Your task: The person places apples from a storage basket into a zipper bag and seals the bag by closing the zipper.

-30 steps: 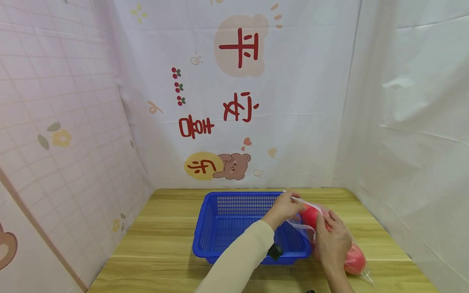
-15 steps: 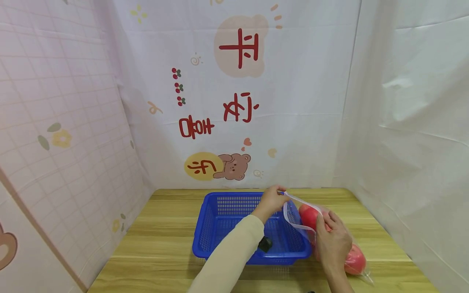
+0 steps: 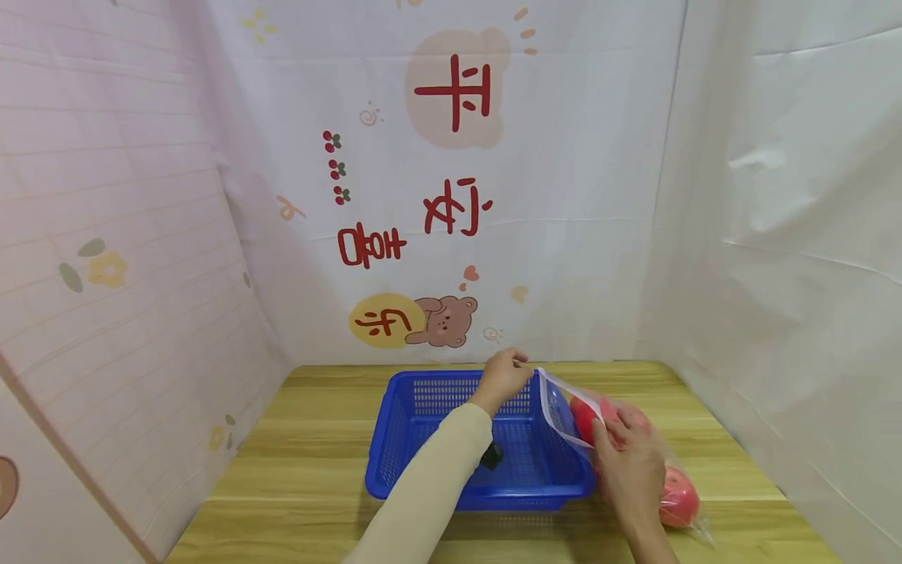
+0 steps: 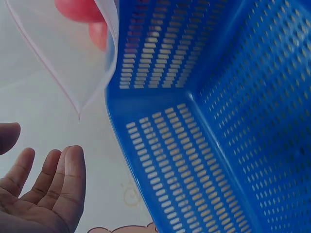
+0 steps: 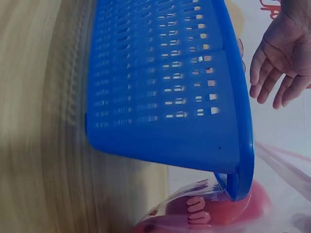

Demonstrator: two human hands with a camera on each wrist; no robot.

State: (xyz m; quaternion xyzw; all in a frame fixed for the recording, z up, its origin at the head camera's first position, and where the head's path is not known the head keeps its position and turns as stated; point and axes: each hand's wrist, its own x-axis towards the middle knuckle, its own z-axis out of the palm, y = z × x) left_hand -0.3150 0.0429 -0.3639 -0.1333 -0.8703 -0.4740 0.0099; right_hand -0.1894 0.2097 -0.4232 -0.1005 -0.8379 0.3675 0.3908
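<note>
A clear plastic bag (image 3: pixel 545 403) with a white-banded mouth holds several red, apple-like fruits (image 3: pixel 678 497) and leans on the basket's right side. My right hand (image 3: pixel 630 470) grips the near edge of its mouth, thumb up at the band. Over the far right part of the blue basket (image 3: pixel 373 470), my left hand (image 3: pixel 502 380) hovers with nothing in it. In the left wrist view, that hand's fingers (image 4: pixel 70 170) are loosely bent and apart from the bag's pointed corner (image 4: pixel 80 104). The right hand's fingers are out of sight in the right wrist view.
A wood-grain table (image 3: pixel 310 439) carries the basket and bag. White printed cloth (image 3: pixel 578 196) hangs behind and at both sides. A small dark object (image 3: pixel 491 456) shows beside my left forearm, above the basket.
My left hand has drawn left from the fruit at the bag's mouth, past its corner, and come away from it. The right hand keeps its grip. The head view has shifted slightly.
</note>
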